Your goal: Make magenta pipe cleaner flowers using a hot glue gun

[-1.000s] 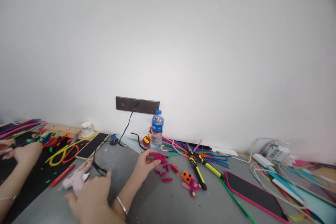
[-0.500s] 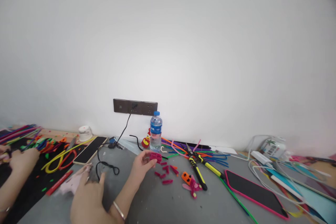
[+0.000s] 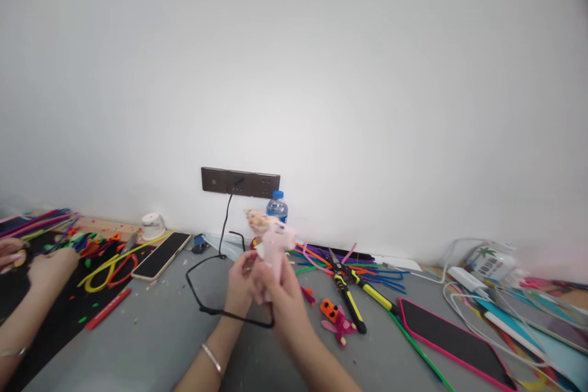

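Gripped in my right hand [image 3: 287, 291] is a pink hot glue gun [image 3: 275, 245], raised over the table and blurred by motion. Its black cord [image 3: 229, 313] loops down and away to the left. My left hand [image 3: 239, 285], with a bracelet on the wrist, is closed close behind the glue gun. The magenta pipe cleaner pieces it held a moment earlier are mostly hidden there. A few loose short pieces [image 3: 307, 295] show just right of my right hand. Further right lies a small orange and magenta pipe cleaner figure [image 3: 337, 321].
Yellow-black pliers [image 3: 349, 300] rest on a pile of pipe cleaners [image 3: 381, 278]. A water bottle [image 3: 277, 208] stands at the wall. Phones lie left [image 3: 162, 256] and right [image 3: 452, 343], with a red marker [image 3: 108, 309] and scissors [image 3: 122, 269]. A co-worker's hands [image 3: 50, 269] are far left.
My right hand has lifted the glue gun from the table at left and brought it over beside my left hand, dragging the cord along. My left hand has shifted slightly left.
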{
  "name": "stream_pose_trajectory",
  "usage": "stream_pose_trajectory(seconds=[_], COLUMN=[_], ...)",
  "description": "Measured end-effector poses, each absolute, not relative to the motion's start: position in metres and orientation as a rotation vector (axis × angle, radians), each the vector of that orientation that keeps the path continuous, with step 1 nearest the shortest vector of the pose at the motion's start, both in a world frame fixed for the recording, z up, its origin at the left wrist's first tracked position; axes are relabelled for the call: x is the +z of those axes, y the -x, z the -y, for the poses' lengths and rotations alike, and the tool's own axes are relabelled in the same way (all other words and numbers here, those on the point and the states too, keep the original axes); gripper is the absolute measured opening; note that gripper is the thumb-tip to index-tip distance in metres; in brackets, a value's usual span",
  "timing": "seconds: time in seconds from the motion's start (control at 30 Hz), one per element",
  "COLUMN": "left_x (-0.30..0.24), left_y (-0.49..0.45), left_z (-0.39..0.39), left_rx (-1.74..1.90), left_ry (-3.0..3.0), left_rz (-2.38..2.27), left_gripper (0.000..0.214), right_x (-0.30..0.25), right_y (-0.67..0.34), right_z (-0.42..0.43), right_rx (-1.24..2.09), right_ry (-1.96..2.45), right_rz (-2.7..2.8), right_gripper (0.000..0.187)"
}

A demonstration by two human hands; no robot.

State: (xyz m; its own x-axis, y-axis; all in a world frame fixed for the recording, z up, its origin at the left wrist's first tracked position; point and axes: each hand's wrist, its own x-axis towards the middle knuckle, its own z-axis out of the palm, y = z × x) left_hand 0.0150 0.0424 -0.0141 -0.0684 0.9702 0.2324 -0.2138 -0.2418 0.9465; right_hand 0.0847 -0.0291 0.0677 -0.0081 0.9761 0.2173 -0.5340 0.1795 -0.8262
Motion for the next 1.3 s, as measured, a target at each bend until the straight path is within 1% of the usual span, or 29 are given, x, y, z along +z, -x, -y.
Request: stream_pose_trajectory(seconds=[0.1,0.17,0.27,0.37,0.47,0.6,0.67,0.87,1.0,1.3], left_x=[-0.017,-0.018,-0.018,-0.018,-0.019,-0.018,-0.016,-0.014,-0.015,-0.009], left_y=[-0.017,-0.019,-0.021,-0.021,-0.019,-0.012,-0.009,-0.009,-0.009,-0.011], left_z=[-0.043,-0.041,-0.039,-0.040,-0.045,-0.052,-0.054,-0.049,-0.047,-0.044], left_rx=[1.535,1.528,1.519,1.563,1.628,1.657,1.671,1.650,1.631,1.582], left_ry=[-1.229,-1.286,-1.324,-1.284,-1.128,-0.709,-0.640,-0.929,-1.132,-1.156], left_rz=[-0.947,-0.943,-0.929,-0.900,-0.886,-0.820,-0.777,-0.886,-0.907,-0.925], left_gripper=[0.030,0.027,0.025,0.026,0.031,0.039,0.039,0.036,0.031,0.032], right_x=[0.060,0.045,0.018,0.001,-0.001,0.007,0.009,0.003,0.002,-0.005], right_y=[-0.127,-0.145,-0.160,-0.166,-0.169,-0.171,-0.172,-0.169,-0.164,-0.161], right_z=[0.029,0.027,0.021,0.016,0.016,0.020,0.022,0.020,0.021,0.020], right_rx=[1.315,1.354,1.378,1.357,1.369,1.386,1.372,1.442,1.451,1.520], right_ry=[0.597,0.614,0.662,0.702,0.726,0.702,0.682,0.727,0.792,0.849], right_rz=[0.916,0.925,0.962,0.973,0.943,0.920,0.906,0.965,0.997,1.011], right_gripper=[0.039,0.042,0.051,0.052,0.051,0.048,0.048,0.054,0.055,0.057])
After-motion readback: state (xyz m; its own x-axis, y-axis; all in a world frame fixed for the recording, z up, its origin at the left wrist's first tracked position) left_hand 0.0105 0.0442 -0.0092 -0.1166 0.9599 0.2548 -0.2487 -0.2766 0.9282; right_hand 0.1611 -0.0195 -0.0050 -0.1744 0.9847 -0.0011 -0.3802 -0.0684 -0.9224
